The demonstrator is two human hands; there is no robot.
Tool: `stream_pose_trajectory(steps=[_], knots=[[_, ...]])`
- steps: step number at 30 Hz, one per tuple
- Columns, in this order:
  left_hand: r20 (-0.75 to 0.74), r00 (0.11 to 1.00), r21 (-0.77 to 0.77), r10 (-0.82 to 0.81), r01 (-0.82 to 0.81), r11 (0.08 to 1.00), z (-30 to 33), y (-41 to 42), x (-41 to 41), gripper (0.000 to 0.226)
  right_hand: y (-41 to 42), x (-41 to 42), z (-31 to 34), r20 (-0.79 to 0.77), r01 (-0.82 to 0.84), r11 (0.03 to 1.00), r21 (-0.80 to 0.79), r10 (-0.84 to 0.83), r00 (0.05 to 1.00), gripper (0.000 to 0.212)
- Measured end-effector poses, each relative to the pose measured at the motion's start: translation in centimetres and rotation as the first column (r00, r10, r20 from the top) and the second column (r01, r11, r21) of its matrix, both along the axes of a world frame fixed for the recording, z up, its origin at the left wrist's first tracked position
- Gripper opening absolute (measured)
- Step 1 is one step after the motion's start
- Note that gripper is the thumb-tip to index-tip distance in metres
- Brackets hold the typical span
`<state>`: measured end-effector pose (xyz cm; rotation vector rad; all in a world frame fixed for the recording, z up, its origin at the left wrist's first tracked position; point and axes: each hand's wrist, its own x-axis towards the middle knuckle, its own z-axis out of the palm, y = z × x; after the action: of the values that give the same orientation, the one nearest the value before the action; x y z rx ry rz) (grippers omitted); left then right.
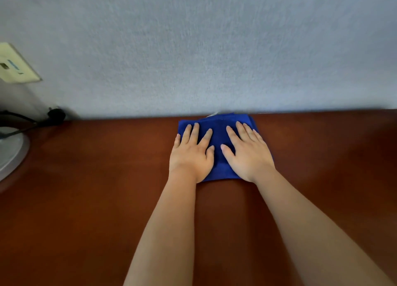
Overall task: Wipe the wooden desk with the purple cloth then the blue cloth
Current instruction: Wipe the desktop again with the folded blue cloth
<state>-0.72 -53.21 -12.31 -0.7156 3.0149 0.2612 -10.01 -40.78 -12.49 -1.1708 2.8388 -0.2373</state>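
A folded blue cloth (218,135) lies flat on the wooden desk (86,199), close to the desk's back edge by the wall. My left hand (192,154) presses on the cloth's left half with straight, spread fingers. Beside it, my right hand (247,154) presses on the right half the same way, palm down. A small white tag shows at the cloth's far edge. No purple cloth is in view.
A grey-blue textured wall (214,49) rises right behind the desk. A round lamp base (10,154) with a black cord (32,122) stands at the far left of the desk. A cream wall plate (15,64) sits on the wall at left.
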Motion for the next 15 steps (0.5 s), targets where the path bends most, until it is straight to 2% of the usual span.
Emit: stream_pose_trajectory(steps=[15], knots=[[-0.003,0.999,0.011,-0.043,0.043,0.999,0.2,10.2,15.1,0.054,10.3,15.6,0.2,0.008,0.046,0.999,-0.003,-0.046,0.999,0.062]])
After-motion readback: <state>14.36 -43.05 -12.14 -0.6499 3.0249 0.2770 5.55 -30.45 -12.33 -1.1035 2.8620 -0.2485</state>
